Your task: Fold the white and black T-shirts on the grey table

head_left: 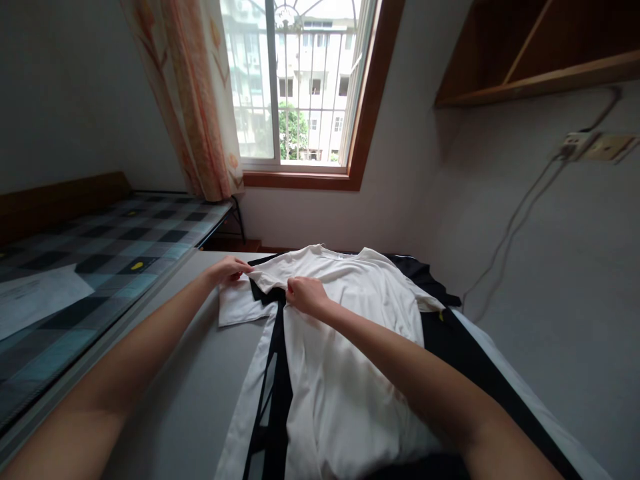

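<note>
White short-sleeved cloth tee [350,393] atop blk cloth garment [470,367], on flat grey tabletop [175,380]. Blue-blk checked bed [105,243] L, brown-framed window [310,87] bhd.

Daylight comes through a far window [253,87] framed in brown wood, with bars [300,109] outside. A flowered curtain [195,100] hangs at its left. A checked bed [115,247] stands left of a flat grey surface [175,400]; the right wall [575,267] carries a wooden shelf [500,92] above a socket [575,143] with cords [508,231].

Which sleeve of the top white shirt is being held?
The sleeve on the left, held by the left hand and right hand; the sleeve on the right lies untouched.
</note>
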{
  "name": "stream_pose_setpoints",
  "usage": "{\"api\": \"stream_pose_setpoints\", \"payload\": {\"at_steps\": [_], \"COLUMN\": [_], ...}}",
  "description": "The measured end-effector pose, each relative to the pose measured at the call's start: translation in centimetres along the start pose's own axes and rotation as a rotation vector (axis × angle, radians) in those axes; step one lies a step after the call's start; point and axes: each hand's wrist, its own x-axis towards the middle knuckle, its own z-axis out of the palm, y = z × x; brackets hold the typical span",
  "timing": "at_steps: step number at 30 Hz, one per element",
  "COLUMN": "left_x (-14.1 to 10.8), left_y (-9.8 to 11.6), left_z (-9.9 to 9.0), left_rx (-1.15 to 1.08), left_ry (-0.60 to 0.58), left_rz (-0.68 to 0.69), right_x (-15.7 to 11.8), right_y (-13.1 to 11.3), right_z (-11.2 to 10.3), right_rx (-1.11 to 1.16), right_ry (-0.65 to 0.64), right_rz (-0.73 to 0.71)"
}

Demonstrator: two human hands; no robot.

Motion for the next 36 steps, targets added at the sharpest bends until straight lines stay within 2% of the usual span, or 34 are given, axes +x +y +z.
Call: {"api": "stream_pose_setpoints", "payload": {"at_steps": [3,5,8,12,16,19,21,25,27,29,31,34,36], "left_x": [-0.3,-0.6,-1.1,-1.8,-2.9,-3.4,-3.8,-4.9,-5.7,-6.4,-6.8,-6.8,-6.6], "left_y": [0.1,0.0,-0.1,0.0,0.4,0.5,0.6,0.4,0.2,-0.2,-0.5,-1.1,-1.5], "left_z": [0.3,0.5,0.9,1.1,1.2,1.3,1.4,2.2,2.9,3.7,4.3,4.6,4.6], "left_rx": [-0.13,-0.199,-0.244,-0.167,-0.185,-0.237,-0.231,-0.173,-0.141,-0.059,0.137,0.565,0.773], "left_ry": [0.1,0.117,0.011,-0.153,-0.11,-0.062,-0.109,-0.286,-0.299,-0.25,-0.1,0.204,0.275], "left_rz": [0.002,0.01,0.012,-0.01,0.117,0.13,0.1,0.037,0.042,0.079,0.163,0.426,0.64], "right_x": [0.1,0.0,-0.1,-0.1,0.0,0.1,0.2,0.2,0.1,0.1,0.1,0.1,0.1], "right_y": [0.0,0.1,0.3,0.6,0.7,0.7,0.7,0.6,0.6,0.6,0.7,0.7,0.7], "right_z": [0.0,0.2,0.8,1.2,1.1,0.9,0.9,0.8,0.9,0.9,1.0,1.0,1.0], "right_rx": [0.048,0.082,0.136,0.155,0.134,0.13,0.135,0.142,0.145,0.149,0.153,0.152,0.149], "right_ry": [0.054,0.03,-0.013,-0.014,-0.022,-0.031,-0.036,-0.039,-0.037,-0.033,-0.034,-0.046,-0.046], "right_rz": [-0.012,-0.02,-0.015,-0.003,-0.012,-0.001,-0.004,-0.009,-0.007,-0.007,-0.006,-0.003,-0.002]}}
